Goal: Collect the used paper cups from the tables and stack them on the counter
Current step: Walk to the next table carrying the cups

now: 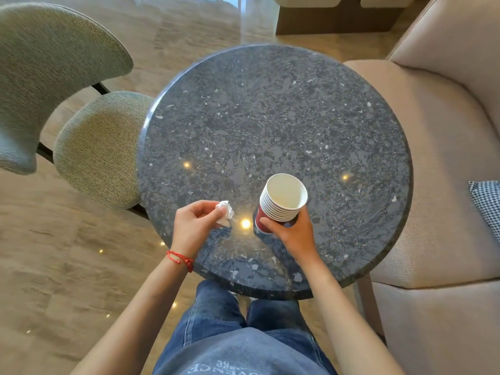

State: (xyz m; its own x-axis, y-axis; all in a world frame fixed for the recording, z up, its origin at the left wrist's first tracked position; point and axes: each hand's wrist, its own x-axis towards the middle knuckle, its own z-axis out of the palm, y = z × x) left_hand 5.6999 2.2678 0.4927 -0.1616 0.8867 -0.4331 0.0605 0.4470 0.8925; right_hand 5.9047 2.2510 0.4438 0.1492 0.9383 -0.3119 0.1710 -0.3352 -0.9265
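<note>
Head view, looking down. Nearest the camera: blue denim jeans (216, 334) and two bare forearms reaching forward over the near edge of a round, dark grey speckled polished stone table (270, 117).

Left hand (193, 223): red beaded string bracelet (180, 259) at the wrist. Thumb and fingertips pinch a small crumpled white paper tissue (226, 212), held just above the tabletop at the near left.

Right hand (290, 234): fingers and thumb curled round the lower part of a nested stack of paper cups, red outside and white inside (281, 203). The stack is tilted, open mouth facing up and away from the person; many white rims are visible one above another. It sits over the near right part of the table. Whether its base touches the stone, cannot tell. The two hands are near each other but apart.

Ceiling light reflections show as bright spots on the stone.

Left of the table: grey-green woven fabric chair with a curved back (102, 147), seat tucked just beside the table edge. Right: beige upholstered armchair (446, 131), close against the table, with a black-and-white houndstooth cushion (487, 201) at the frame edge. Beyond: glossy beige marble-look floor (189, 36).
</note>
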